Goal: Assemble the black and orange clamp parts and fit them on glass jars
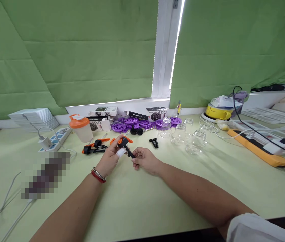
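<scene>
**Both hands on a small black-and-orange clamp above the table**

Nearest the camera, at 5 o'clock, a rolled white sleeve (255,228) covers the right upper arm, and both bare forearms reach up toward the middle of the pale green table (142,201). Left hand (109,158), with a red and silver bracelet (98,175) at the wrist and a white wrap on the thumb, has its fingers closed around the orange-and-black clamp (125,145), held just above the table near the centre. Right hand (144,160) meets it from 3 o'clock, its fingers pinched narrow on the lower end of the clamp's black bar.

Just beyond the hands, toward 11 o'clock, more orange-and-black clamps (95,147) lie on the table, with an orange-lidded shaker cup (81,128) behind them. At 12 o'clock sit purple wheel-shaped parts (132,123) and small boxes (103,111) along the window ledge. Toward 1 o'clock stand clear glass jars (195,137), and two short black pieces (153,143) lie near them. Further out at 2 o'clock are a yellow appliance (218,112) and a long orange power strip (258,151). At 10 o'clock lies a white power strip (56,137), with a stack of white sheets (33,117) behind it
</scene>
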A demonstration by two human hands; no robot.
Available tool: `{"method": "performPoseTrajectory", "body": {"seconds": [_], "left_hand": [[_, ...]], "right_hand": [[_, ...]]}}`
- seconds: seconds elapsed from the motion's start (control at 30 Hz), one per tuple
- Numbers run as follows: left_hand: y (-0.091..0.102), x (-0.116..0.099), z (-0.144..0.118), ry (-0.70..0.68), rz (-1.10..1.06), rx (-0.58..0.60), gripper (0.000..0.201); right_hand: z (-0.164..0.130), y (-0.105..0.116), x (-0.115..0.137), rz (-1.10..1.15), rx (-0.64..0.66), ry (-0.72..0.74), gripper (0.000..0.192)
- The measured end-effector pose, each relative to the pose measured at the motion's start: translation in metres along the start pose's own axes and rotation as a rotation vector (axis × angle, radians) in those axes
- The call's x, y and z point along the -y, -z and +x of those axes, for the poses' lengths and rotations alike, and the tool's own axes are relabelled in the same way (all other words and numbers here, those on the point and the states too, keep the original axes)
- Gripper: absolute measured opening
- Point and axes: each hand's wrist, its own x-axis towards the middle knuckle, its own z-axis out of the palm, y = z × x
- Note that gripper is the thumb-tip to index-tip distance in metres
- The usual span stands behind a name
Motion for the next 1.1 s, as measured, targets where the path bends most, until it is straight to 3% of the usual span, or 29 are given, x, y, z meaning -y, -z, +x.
{"method": "performPoseTrajectory", "body": {"seconds": [0.33,0.7,1.1], "left_hand": [[-0.009,-0.007,-0.001,0.031,-0.155,-0.158,0.058],[-0.013,0.004,0.000,-0.002,-0.083,-0.218,0.055],[-0.016,0.004,0.000,0.027,-0.171,-0.266,0.056]], "right_hand": [[0.001,-0.001,0.000,-0.092,-0.034,-0.001,0.025],[0.002,-0.001,-0.003,-0.146,-0.040,0.026,0.021],[0.002,-0.003,-0.006,-0.135,-0.041,-0.004,0.020]]}}
